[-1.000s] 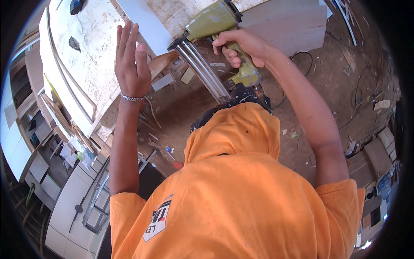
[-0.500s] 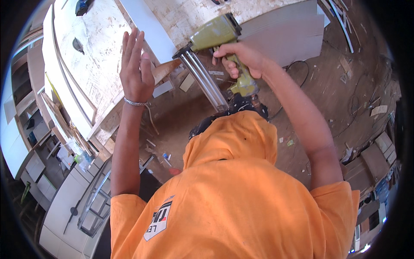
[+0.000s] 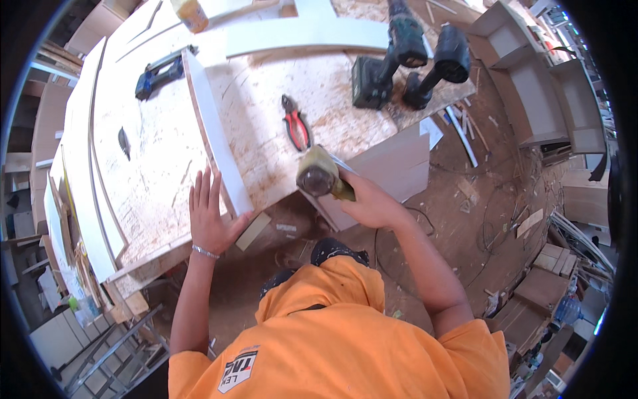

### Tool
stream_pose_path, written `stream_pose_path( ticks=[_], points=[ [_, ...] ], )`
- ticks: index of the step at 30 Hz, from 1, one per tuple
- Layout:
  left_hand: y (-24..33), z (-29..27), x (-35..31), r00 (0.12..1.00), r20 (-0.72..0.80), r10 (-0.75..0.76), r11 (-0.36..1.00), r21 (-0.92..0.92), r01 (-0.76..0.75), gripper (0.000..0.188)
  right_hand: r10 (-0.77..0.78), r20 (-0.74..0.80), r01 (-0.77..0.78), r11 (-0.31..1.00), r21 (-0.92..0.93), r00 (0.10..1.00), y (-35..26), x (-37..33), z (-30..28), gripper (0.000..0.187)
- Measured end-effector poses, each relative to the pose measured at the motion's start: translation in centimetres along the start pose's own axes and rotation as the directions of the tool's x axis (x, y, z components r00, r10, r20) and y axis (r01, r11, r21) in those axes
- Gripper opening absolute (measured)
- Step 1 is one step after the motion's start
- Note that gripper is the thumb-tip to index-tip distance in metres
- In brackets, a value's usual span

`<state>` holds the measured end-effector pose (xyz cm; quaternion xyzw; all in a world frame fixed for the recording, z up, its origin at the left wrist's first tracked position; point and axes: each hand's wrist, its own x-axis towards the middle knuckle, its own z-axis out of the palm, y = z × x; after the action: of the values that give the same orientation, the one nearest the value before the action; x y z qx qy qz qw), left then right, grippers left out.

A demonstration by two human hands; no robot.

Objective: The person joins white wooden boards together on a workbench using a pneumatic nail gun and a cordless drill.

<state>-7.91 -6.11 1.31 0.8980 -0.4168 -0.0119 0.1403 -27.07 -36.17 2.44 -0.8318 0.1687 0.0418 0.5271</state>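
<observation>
My right hand [image 3: 373, 201] grips an olive-green nail gun [image 3: 318, 171] at the near edge of the worktable [image 3: 269, 176]. The gun's rounded end faces up, and its lower part is hidden. My left hand [image 3: 214, 216] is open, its fingers spread over the table's near edge. The thumb of that hand lies at the near end of a long white board [image 3: 216, 126], which appears to stand on its narrow side. Between the board and the nail gun lie pliers [image 3: 296, 126] with red and black handles.
Two cordless power tools, a green drill [image 3: 405, 46] and a dark one [image 3: 444, 63], stand at the table's far right. A blue tool [image 3: 159, 78] and a dark toothed piece [image 3: 124, 143] lie left of the board. Wood scraps and a hose [image 3: 425, 216] are on the floor.
The nail gun has turned from lying sideways to pointing away from view, and it is lower. My left hand has come down to the board's end. More of the tabletop shows.
</observation>
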Motion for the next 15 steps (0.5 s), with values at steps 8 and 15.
stream_pose_path(
  ticks=[8,15],
  points=[
    [1.1,-1.4,-0.4,0.997,-0.062,-0.044,0.999,0.008,0.044,0.095,0.444,0.057,-0.415,0.869,-0.270,0.894,1.0,-5.7,-10.5,0.077],
    [9.9,-8.8,-1.3,0.950,-0.300,-0.081,0.330,-0.908,-0.258,0.037,0.576,-0.013,-0.552,0.777,-0.303,0.817,4.3,-14.4,-8.0,0.072]
  ],
)
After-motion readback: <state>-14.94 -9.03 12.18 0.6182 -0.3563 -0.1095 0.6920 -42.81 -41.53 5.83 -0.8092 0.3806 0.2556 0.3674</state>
